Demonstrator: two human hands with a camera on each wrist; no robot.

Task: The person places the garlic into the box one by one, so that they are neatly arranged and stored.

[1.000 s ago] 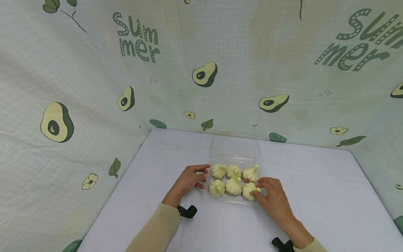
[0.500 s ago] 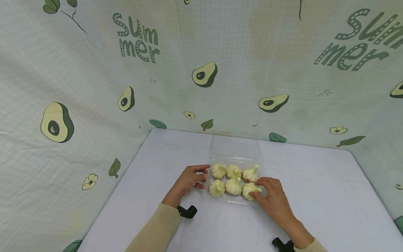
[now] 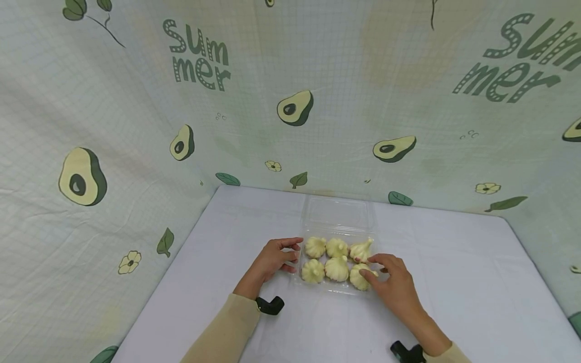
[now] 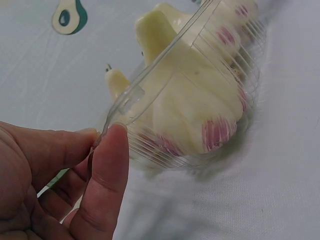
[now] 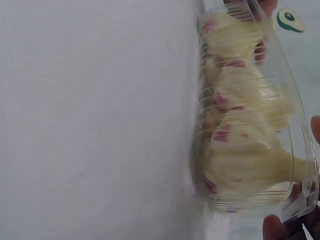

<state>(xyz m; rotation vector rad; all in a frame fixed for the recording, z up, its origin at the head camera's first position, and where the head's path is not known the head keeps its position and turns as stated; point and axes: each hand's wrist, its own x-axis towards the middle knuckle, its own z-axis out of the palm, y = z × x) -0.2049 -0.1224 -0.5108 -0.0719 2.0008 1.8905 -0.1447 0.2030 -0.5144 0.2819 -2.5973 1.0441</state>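
Observation:
A clear plastic clamshell container (image 3: 338, 291) lies with its lid folded back, holding two rows of garlic bulbs. In the left wrist view, my left hand (image 4: 75, 175) pinches the container's rim between thumb and index finger; the head view has this hand (image 3: 274, 258) at its left side. My right hand (image 3: 396, 282) is at the front right corner, its thumb just over the front right garlic bulb (image 3: 359, 276) and its fingers spread apart. The right wrist view catches only fingertips (image 5: 272, 227) beside the container's corner, near a garlic bulb (image 5: 245, 160); the rest is out of frame.
The transparent lid (image 3: 338, 213) lies on the table behind the bulbs. A white cloth covers the table (image 3: 454, 262). A printed avocado curtain (image 3: 336, 60) hangs behind and at both sides.
My right hand's thumb and fingers have loosened from the front right garlic bulb and lifted slightly off it. The left hand and container have stayed in place.

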